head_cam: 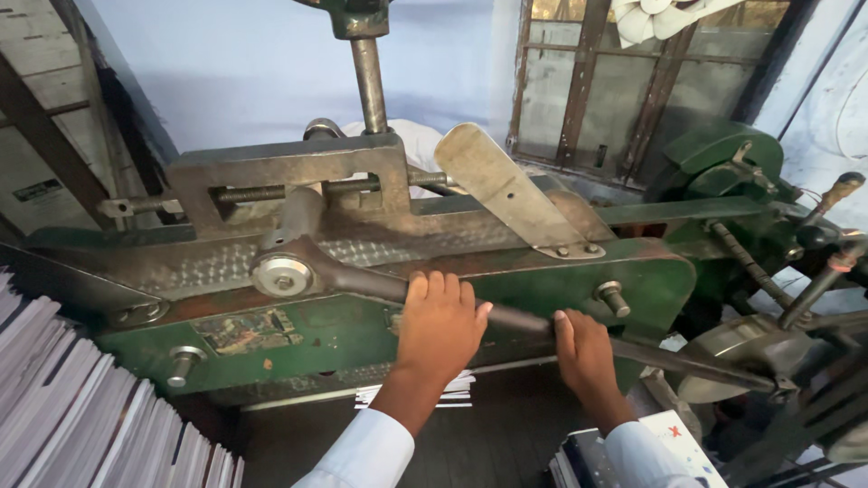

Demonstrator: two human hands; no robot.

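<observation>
green-painted iron cutting machine [542, 289] stands before a pale blue wall [253, 63] and a grimy barred window [615, 90]. its long dark lever [515, 318] crosses the machine front, long axis sloping from pivot hub [282, 274] down rightward. left hand [438, 327] and right hand [583, 351] each closed around it. paper stacks [81, 407] lower left.

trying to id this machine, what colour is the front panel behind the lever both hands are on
Dark green with worn, rusty patches, on the front panel; clearest in the head view.
</observation>
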